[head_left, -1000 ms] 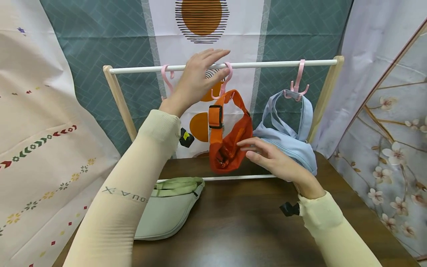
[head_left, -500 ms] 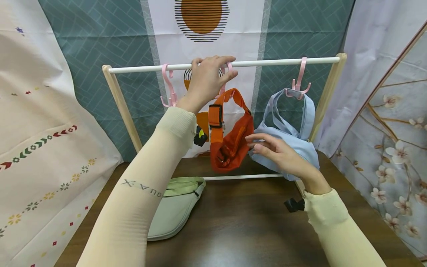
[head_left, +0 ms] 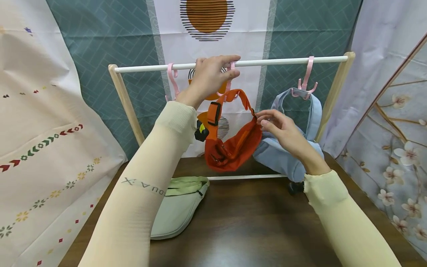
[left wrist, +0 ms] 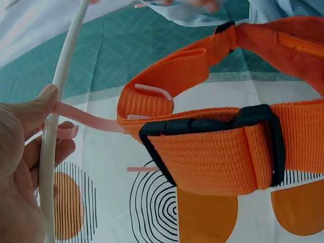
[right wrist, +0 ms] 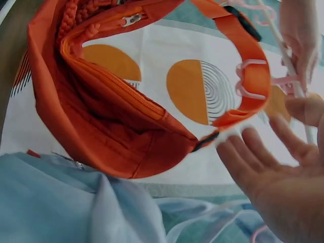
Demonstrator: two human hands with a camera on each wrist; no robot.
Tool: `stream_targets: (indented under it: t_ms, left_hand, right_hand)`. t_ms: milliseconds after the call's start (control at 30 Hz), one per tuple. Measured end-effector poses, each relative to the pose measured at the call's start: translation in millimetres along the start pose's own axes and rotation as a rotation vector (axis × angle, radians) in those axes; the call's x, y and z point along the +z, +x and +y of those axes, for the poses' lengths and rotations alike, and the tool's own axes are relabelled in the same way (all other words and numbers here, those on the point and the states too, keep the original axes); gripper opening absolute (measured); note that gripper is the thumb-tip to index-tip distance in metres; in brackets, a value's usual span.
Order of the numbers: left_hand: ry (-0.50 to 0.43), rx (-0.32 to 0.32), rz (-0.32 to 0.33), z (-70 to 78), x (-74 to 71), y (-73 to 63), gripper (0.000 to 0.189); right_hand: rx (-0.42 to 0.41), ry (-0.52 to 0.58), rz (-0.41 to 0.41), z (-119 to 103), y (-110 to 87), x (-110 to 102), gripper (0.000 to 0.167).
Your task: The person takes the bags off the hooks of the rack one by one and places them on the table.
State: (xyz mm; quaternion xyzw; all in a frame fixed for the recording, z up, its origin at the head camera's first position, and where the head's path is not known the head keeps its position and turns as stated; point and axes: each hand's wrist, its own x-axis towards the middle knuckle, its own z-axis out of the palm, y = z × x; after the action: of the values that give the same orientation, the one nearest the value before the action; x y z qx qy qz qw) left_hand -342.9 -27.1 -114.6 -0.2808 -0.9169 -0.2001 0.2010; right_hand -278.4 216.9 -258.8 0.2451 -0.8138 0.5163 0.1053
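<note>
An orange waist bag (head_left: 232,148) hangs by its strap (left wrist: 212,157) from a pink hook (left wrist: 91,119) on the white rail (head_left: 267,62). A black buckle (left wrist: 212,124) sits on the strap. My left hand (head_left: 211,76) grips the hook where it goes over the rail, thumb on the near side and fingers curled behind. My right hand (head_left: 283,133) is at the bag's right end, its relaxed fingertips (right wrist: 225,147) right by the joint of strap and pouch. The bag's zip (right wrist: 126,93) faces the right wrist camera.
A light blue bag (head_left: 308,148) hangs from another pink hook (head_left: 307,78) at the right, behind my right hand. A bare pink hook (head_left: 173,79) is on the rail to the left. A pale green waist bag (head_left: 180,211) lies on the dark table (head_left: 247,222).
My left hand has moved right along the rail to the hook, its fingers closing there. My right hand has risen along the orange bag, whose right end has swung up and right.
</note>
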Motion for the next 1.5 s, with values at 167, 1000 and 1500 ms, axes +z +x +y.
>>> stream_targets:
  t_ms: [167, 1000, 1500]
  left_hand:
    - [0.0, -0.001, -0.015, -0.6, -2.2, 0.0, 0.054]
    - [0.0, -0.011, -0.028, -0.7, -1.7, -0.5, 0.056]
    - [-0.002, -0.031, -0.019, -0.1, -3.3, -1.0, 0.058]
  right_hand:
    - [0.029, -0.093, 0.109, -9, 33.2, 1, 0.05]
    - [0.011, 0.234, 0.108, -20, 89.5, -7, 0.029]
    - [-0.153, 0.252, 0.326, -69, 80.5, 8, 0.019]
